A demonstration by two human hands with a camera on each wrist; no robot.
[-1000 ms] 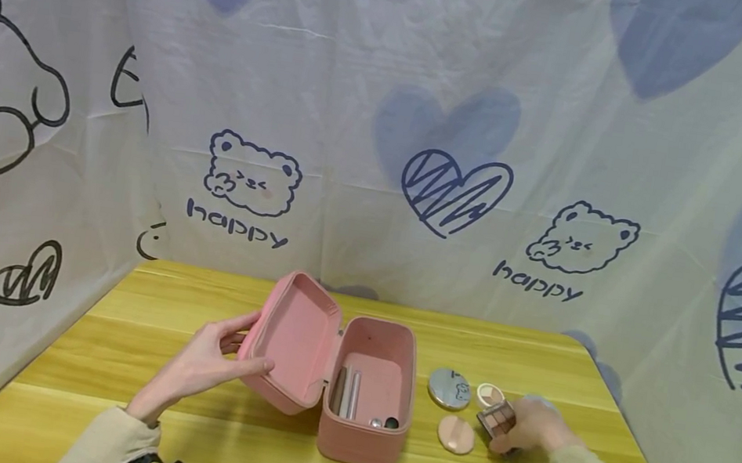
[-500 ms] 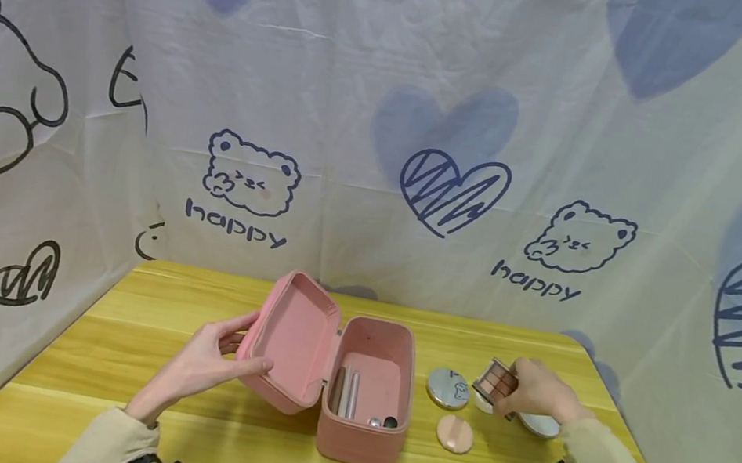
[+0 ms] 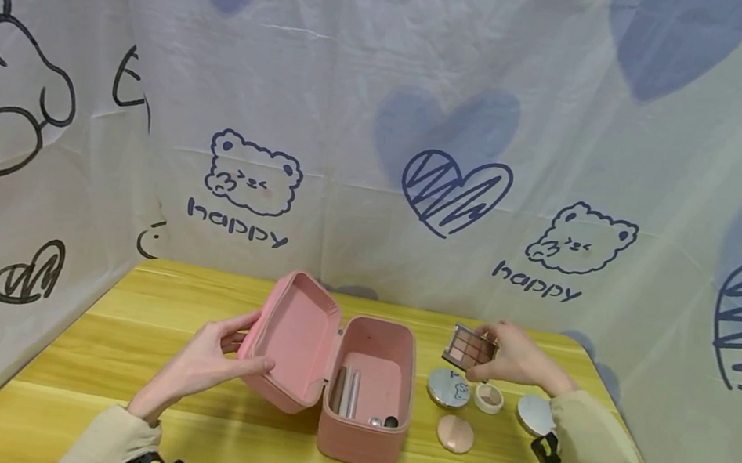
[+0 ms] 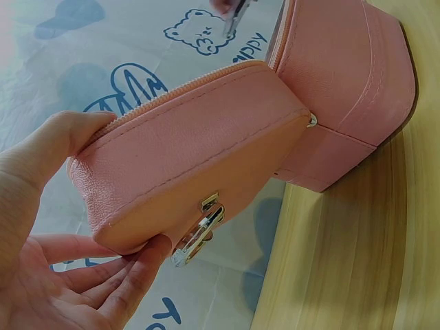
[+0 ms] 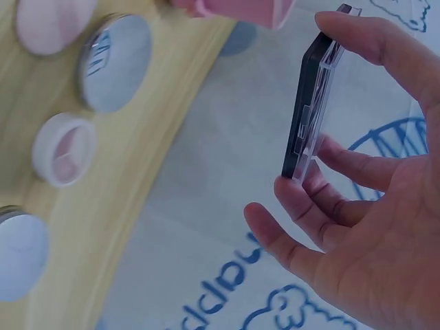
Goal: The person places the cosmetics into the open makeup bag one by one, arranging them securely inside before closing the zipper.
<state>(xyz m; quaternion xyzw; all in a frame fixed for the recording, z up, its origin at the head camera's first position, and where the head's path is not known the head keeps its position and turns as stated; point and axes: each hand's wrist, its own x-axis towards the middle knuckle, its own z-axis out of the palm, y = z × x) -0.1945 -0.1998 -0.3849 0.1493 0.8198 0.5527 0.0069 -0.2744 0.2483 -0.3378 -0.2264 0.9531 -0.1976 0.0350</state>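
Note:
My left hand [image 3: 203,358] grips the raised lid [image 3: 299,340] of a pink zippered makeup case [image 3: 361,444], thumb on the rim and fingers behind. In the left wrist view the lid's outer side [image 4: 192,151] carries a metal ring handle [image 4: 199,237]. Inside the case lie slim tubes [image 3: 346,394] and two small round-ended items [image 3: 383,422]. Above the table to the right of the case, my right hand [image 3: 517,353] pinches an eyeshadow palette [image 3: 467,349] by its edges. The right wrist view shows the palette [image 5: 313,103] edge-on, between thumb and fingertips.
Right of the case on the wooden table [image 3: 203,461] lie a silver round compact [image 3: 448,389], a beige powder puff [image 3: 456,434], a small white-rimmed pan [image 3: 488,398] and another silver round compact [image 3: 534,415]. A printed cloth [image 3: 360,103] hangs behind the table.
My right hand has lifted the eyeshadow palette and carried it up and to the left, uncovering the white-rimmed pan and the right-hand compact. My left hand stays on the lid.

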